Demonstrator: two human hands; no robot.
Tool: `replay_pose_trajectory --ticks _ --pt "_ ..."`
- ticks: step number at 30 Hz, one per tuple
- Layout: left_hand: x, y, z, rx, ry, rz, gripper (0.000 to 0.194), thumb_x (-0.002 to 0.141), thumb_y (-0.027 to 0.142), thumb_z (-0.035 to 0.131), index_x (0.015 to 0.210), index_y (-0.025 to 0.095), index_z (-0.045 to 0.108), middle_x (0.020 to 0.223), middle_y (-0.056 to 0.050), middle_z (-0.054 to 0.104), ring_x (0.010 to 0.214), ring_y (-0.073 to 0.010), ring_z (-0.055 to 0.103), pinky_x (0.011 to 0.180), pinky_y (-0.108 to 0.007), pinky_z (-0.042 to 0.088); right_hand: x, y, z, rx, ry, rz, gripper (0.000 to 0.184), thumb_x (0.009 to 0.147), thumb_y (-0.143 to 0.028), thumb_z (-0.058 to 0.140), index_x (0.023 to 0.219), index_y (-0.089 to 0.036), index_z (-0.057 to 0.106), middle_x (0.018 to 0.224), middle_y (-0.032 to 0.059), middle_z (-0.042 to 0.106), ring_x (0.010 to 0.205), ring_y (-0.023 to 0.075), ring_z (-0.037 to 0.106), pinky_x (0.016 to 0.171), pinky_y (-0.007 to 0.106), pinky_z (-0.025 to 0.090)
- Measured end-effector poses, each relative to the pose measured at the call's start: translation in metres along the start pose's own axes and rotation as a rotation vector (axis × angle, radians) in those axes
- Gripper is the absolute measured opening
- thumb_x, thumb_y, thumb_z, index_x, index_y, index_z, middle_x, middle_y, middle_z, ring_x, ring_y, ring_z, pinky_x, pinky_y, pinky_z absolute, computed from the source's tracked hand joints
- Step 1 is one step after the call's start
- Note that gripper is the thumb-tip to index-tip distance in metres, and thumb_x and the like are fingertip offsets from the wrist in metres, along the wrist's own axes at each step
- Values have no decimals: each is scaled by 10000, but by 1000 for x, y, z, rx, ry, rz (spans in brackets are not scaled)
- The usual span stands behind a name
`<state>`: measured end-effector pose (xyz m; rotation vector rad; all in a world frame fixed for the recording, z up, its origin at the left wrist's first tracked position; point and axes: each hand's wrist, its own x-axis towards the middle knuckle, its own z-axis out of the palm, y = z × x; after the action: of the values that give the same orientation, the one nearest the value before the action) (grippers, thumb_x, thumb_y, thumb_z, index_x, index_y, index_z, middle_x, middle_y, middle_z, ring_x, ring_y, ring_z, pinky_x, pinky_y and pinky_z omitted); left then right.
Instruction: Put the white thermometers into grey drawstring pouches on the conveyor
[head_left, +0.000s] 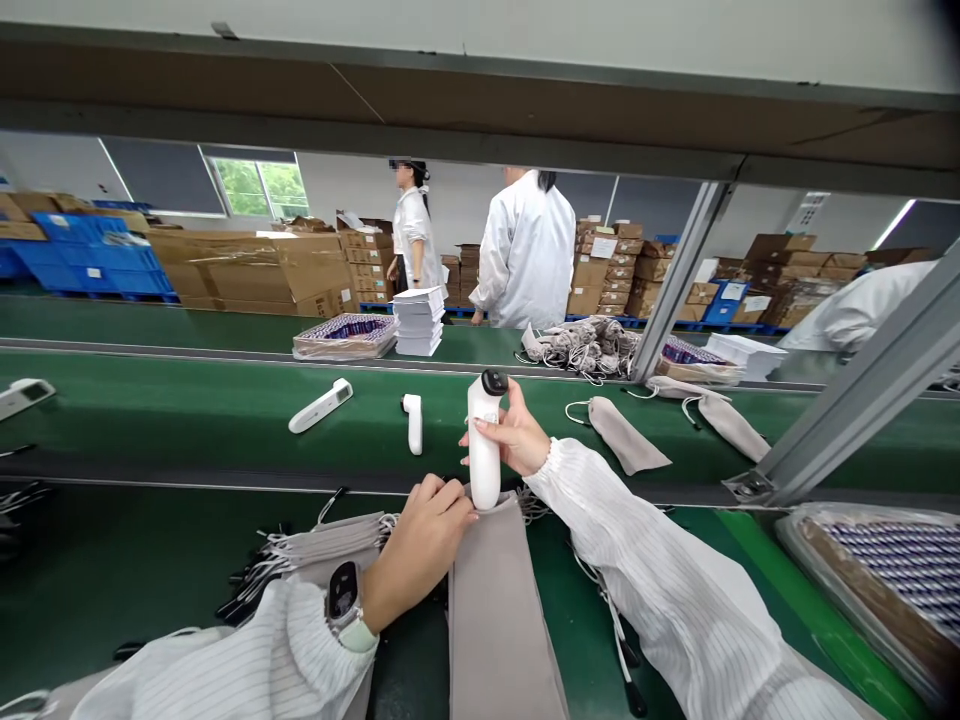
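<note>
My right hand point(523, 438) is closed around a white infrared thermometer point(485, 475) with a dark tip, held upright. The thermometer's lower end is at the mouth of a grey drawstring pouch point(501, 610), which lies lengthwise toward me. With fingers bent together, my left hand point(427, 540) pinches the pouch at that mouth; its fingertips are partly hidden. To the left, under my left forearm, is a stack of grey pouches point(330, 545) with white cords. On the belt beyond lie other white thermometers point(321, 406) and a pouch point(628, 436).
The green conveyor belt point(187, 420) runs across in front of me. A metal post point(679, 280) slants at the right, near a bag of patterned batteries point(892, 570). White paper stacks point(418, 322) and heaped pouches point(592, 347) sit beyond. People in white point(529, 250) are behind.
</note>
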<state>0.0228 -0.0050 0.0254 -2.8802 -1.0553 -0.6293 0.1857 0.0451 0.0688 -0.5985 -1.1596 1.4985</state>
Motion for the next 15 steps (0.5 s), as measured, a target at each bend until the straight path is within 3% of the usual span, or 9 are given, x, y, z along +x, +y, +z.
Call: replay_pose_trajectory --ticks 8,12,15 --pt "5 -1 -11 -379 58 -93 202 883 251 357 745 186 490 736 -5 503 778 -165 397 714 -292 358 2 0 -1 1 83 7 616 592 -317 701 984 -326 226 732 -82 497 618 161 605 548 424 522" --pt "6 -3 -21 -439 203 -176 196 886 247 342 750 183 467 772 -6 456 765 -143 439 710 -265 367 -1 3 0 -249 -32 212 404 662 -544 566 826 -216 396 689 -49 480 585 88 525 480 238 477" --pt "8 -6 -29 -422 332 -246 161 870 256 374 771 188 481 842 -14 432 805 -139 461 737 -251 374 -6 6 3 -465 -207 318 479 655 -636 484 707 -160 477 636 -26 463 568 74 479 435 176 424"
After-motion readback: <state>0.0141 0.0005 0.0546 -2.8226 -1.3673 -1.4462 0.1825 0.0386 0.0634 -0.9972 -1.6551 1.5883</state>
